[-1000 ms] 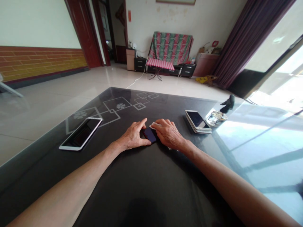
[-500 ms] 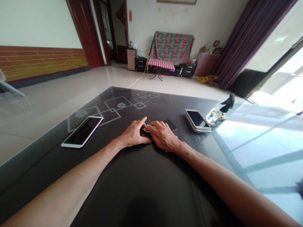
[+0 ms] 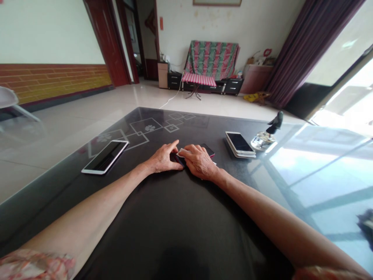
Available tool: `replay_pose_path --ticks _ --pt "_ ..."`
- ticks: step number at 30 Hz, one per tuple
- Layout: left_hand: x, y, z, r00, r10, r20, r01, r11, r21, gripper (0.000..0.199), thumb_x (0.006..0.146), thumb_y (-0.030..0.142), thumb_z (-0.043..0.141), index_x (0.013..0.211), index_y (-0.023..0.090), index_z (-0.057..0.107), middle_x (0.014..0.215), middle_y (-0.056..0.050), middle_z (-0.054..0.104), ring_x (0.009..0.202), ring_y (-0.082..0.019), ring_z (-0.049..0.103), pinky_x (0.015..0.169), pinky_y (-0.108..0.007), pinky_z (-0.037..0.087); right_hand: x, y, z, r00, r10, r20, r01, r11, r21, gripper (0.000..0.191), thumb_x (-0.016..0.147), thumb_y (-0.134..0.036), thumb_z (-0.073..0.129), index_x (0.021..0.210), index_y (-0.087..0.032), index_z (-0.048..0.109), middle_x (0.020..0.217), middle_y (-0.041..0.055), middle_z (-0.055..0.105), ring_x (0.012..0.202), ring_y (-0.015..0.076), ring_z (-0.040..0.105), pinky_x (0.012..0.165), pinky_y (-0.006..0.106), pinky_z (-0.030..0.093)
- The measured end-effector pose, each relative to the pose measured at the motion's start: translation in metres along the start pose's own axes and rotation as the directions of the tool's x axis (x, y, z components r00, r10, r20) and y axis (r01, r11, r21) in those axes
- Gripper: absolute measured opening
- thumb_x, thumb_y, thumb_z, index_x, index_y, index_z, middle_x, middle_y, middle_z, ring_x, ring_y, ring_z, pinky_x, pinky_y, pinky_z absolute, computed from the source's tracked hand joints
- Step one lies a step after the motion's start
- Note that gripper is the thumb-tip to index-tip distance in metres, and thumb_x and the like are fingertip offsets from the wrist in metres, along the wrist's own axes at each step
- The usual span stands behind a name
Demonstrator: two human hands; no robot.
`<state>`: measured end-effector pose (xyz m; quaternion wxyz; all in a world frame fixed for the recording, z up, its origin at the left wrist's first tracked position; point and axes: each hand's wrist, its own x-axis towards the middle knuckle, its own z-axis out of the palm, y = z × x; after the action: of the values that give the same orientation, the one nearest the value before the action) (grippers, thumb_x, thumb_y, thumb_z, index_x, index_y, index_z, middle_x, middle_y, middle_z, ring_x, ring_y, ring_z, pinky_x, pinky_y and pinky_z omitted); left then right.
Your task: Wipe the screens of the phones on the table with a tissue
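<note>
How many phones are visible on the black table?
4 at least: a white phone at left, a dark phone partly under the right hand, and a stack of two beside the bottle, possibly hiding more.

Patterned sleeves (image 3: 36, 265) — pink, cream and rust blotches — above bare forearms (image 3: 96, 210)

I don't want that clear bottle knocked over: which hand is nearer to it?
Right. The right hand is left of the clear bottle, with the stacked phones between them; the left hand is farther left, at the left end of the dark phone.
</note>
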<state>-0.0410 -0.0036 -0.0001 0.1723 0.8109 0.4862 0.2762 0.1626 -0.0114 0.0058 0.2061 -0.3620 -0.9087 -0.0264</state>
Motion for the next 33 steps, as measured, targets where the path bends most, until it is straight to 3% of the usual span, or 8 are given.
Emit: replay_pose_path --ticks 17,22,28,33 --pt "-0.002 -0.0055 0.0013 0.998 0.067 -0.015 -0.067 0.998 -0.011 0.094 0.059 0.048 0.076 0.14 0.019 0.038 0.107 -0.006 0.062 0.1 -0.025 0.055 0.095 -0.043 0.042 -0.0039 0.0038 0.0046 0.997 -0.06 -0.056 0.065 0.993 0.096 0.028 0.087 -0.018 0.045 0.105 -0.025 0.065 0.113 0.0052 0.057 0.095 0.0208 0.046 0.088 0.036 0.033" --pt "-0.0029 -0.0055 -0.0003 0.995 0.097 -0.013 -0.097 0.995 0.006 0.089 0.061 0.046 0.074 0.139 0.02 0.039 0.109 -0.006 0.061 0.101 -0.024 0.055 0.096 -0.042 0.041 -0.0039 0.0046 0.0046 0.997 -0.068 -0.049 0.072 0.992 0.101 0.031 0.086 -0.019 0.046 0.11 -0.026 0.064 0.113 0.0058 0.057 0.097 0.0216 0.046 0.088 0.037 0.032" --pt "-0.0023 -0.0043 -0.0033 0.982 0.191 0.013 -0.191 0.98 0.063 0.074 0.067 0.026 0.061 0.137 0.015 0.04 0.105 -0.007 0.061 0.098 -0.021 0.057 0.096 -0.039 0.042 -0.0054 0.0057 0.0055 0.993 -0.066 -0.094 0.078 0.988 0.13 0.027 0.084 -0.018 0.047 0.1 -0.025 0.068 0.108 0.0049 0.059 0.095 0.0209 0.047 0.087 0.035 0.032" --pt "-0.0015 -0.0071 -0.0025 0.981 0.195 0.007 -0.195 0.978 0.072 0.074 0.062 0.013 0.048 0.136 0.019 0.042 0.104 -0.004 0.062 0.097 -0.019 0.058 0.096 -0.038 0.043 -0.0055 0.0075 0.0072 0.991 -0.076 -0.111 0.094 0.982 0.163 0.023 0.084 -0.018 0.047 0.09 -0.023 0.07 0.103 0.0053 0.061 0.093 0.0202 0.047 0.087 0.035 0.032"
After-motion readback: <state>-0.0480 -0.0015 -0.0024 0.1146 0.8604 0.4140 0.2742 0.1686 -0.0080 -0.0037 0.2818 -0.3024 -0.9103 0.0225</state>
